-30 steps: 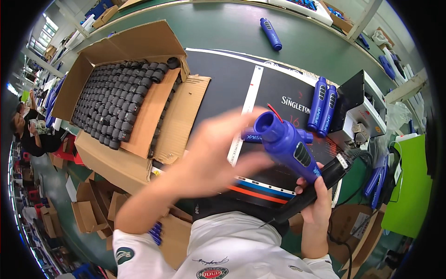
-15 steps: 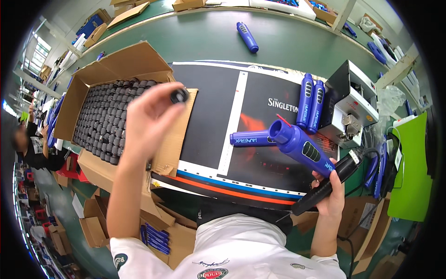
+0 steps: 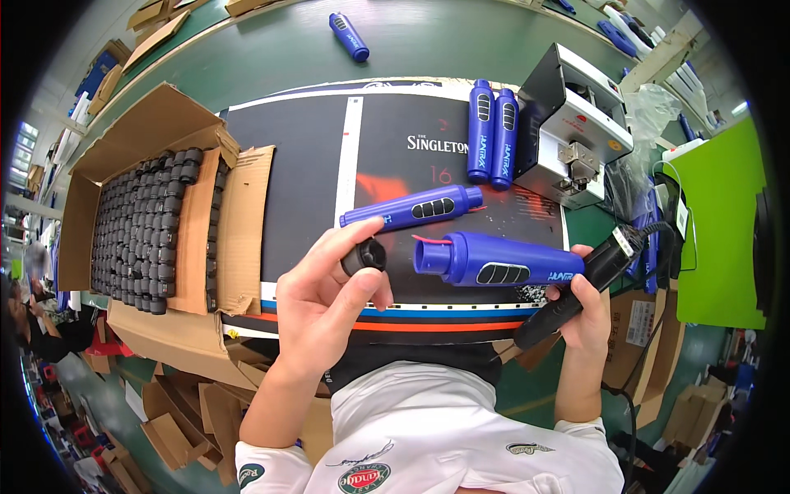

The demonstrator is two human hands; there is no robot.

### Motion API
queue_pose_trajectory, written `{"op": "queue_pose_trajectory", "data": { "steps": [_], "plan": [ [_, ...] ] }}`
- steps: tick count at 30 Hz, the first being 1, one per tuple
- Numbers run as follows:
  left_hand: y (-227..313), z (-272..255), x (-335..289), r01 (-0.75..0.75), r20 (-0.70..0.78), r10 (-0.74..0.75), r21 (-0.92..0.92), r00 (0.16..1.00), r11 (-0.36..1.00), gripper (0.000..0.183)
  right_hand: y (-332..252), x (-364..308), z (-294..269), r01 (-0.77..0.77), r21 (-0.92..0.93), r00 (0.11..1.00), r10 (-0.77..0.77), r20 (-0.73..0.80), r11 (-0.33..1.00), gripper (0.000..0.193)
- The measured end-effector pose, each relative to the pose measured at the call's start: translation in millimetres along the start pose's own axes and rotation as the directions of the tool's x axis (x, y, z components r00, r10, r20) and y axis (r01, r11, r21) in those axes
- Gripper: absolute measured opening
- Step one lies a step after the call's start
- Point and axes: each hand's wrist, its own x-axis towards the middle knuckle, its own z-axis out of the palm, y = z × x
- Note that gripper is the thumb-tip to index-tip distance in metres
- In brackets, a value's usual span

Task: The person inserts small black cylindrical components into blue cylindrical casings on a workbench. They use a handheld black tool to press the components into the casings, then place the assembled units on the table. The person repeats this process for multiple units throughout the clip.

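Between the thumb and fingers of my left hand (image 3: 317,305) is a small black hollow cap (image 3: 364,257). My right hand (image 3: 587,317) grips two things at once: a blue tubular housing (image 3: 494,260) with an oval black panel, and beneath it a black corded electric screwdriver (image 3: 550,319). From the housing's open left end, facing the cap with a gap between, a red wire (image 3: 432,240) sticks out. Another blue housing (image 3: 411,207) lies on the mat just behind my hands.
At the left stands a cardboard box (image 3: 239,239) holding many black caps (image 3: 136,235). Two blue housings (image 3: 480,136) lie beside a white-and-black machine (image 3: 576,123). One more housing (image 3: 349,37) rests farther back on the green table. A bright green panel (image 3: 720,255) is at the right.
My left hand has moved from beside the box rightward and nearer to me, carrying the cap. The housing in my right hand has swung from tilted to nearly level. The whole view has shifted.
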Motion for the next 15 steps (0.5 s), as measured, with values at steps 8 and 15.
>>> {"op": "queue_pose_trajectory", "data": {
  "steps": [8, 15],
  "plan": [
    [-7.3, 6.5, -3.3, -0.041, -0.004, 0.041, -0.111, 0.999, 0.993, 0.04, -3.7, -3.3, -10.7, 0.103, 0.008, 0.989, -0.103, 0.103, 0.995, 0.048],
    [-7.6, 4.5, -3.3, -0.025, 0.003, 0.026, -0.117, 1.0, 0.993, 0.042, -8.5, -4.9, -7.2, 0.117, -0.02, 0.984, -0.114, 0.136, 0.993, 0.05]
  ]
}}
